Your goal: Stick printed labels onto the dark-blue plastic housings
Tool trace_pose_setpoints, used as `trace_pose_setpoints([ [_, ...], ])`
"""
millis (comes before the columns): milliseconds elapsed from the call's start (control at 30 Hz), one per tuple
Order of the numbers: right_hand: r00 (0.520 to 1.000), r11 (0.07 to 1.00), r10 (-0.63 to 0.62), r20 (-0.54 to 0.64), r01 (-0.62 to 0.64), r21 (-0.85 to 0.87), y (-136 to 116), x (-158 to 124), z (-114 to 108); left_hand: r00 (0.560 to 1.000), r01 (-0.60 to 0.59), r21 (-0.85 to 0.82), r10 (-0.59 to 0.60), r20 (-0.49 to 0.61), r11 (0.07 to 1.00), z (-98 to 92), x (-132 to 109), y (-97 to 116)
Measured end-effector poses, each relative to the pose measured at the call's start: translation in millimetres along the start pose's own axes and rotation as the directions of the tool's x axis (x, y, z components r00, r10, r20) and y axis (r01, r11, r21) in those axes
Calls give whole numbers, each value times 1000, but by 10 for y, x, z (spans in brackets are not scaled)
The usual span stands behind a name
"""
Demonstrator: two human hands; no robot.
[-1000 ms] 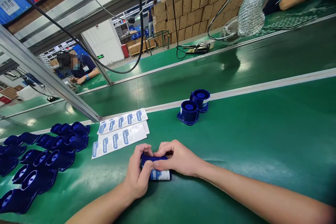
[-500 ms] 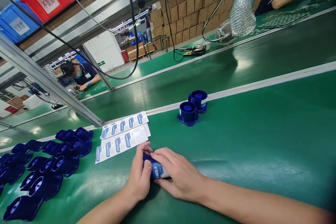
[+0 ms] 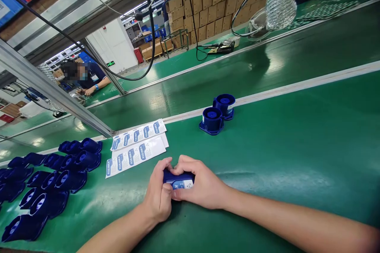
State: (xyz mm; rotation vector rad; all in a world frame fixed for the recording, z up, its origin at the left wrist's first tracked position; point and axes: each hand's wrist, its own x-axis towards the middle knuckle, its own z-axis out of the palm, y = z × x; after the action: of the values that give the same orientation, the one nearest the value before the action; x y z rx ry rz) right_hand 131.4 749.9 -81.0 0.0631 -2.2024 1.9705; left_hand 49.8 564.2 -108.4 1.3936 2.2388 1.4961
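Note:
Between my two hands sits a dark blue plastic pump housing [image 3: 179,176] with a blue-and-white label [image 3: 184,184] on its side. My left hand [image 3: 158,193] is closed round its left end, thumb along the near side. From the right, my right hand [image 3: 202,184] grips it with bent fingers over the top and the thumb low against the label's edge. Much of the housing is hidden by my fingers. Just beyond my left hand lie sheets of blue-and-white labels [image 3: 135,157]. Two similar blue housings [image 3: 211,121] stand upright farther off, touching or nearly so.
Several blue housings [image 3: 49,203] lie in rows at the left on the green work surface [image 3: 282,146]. A metal post [image 3: 68,99] slants up on the left. Across the belt [image 3: 184,91], a co-worker [image 3: 89,75] sits, near a foil duct [image 3: 282,0] and stacked cartons [image 3: 208,8].
My right fingers have drawn back and bent over the housing's top, and the thumb has moved onto the label side. The label has turned, showing a different part. The view has tipped slightly downward.

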Motion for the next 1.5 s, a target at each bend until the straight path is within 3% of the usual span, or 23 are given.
trace_pose_setpoints([
  [133,999,999,32,5,-32,43,-6,58,-48,999,-19,4,19,30,1000,-9,-1,2],
  [400,998,1000,18,57,-18,1,10,105,-168,992,54,-18,-52,115,998,-69,94,84],
  [533,995,999,-5,99,9,-41,58,64,-320,992,36,-39,-31,121,999,-71,88,107],
  [667,975,999,-4,222,-7,52,165,45,-552,991,62,-71,-52,124,996,-118,142,102],
  [733,947,983,26,322,-84,166,199,69,-612,991,53,-106,-40,125,993,-177,202,95],
  [867,892,863,141,429,-323,389,199,141,-510,993,-4,-231,31,114,973,-287,304,126],
  [933,887,820,166,431,-366,439,189,159,-412,992,-22,-276,54,111,961,-297,316,173],
  [1200,864,683,236,446,-473,556,146,144,-327,979,170,-480,-203,-17,861,-205,354,218],
  [1367,854,514,147,498,-497,699,213,115,-318,906,289,-738,-424,4,610,-203,407,191],
  [1500,907,413,43,418,-397,819,259,128,-333,941,241,-757,-338,29,607,-125,325,91],
])
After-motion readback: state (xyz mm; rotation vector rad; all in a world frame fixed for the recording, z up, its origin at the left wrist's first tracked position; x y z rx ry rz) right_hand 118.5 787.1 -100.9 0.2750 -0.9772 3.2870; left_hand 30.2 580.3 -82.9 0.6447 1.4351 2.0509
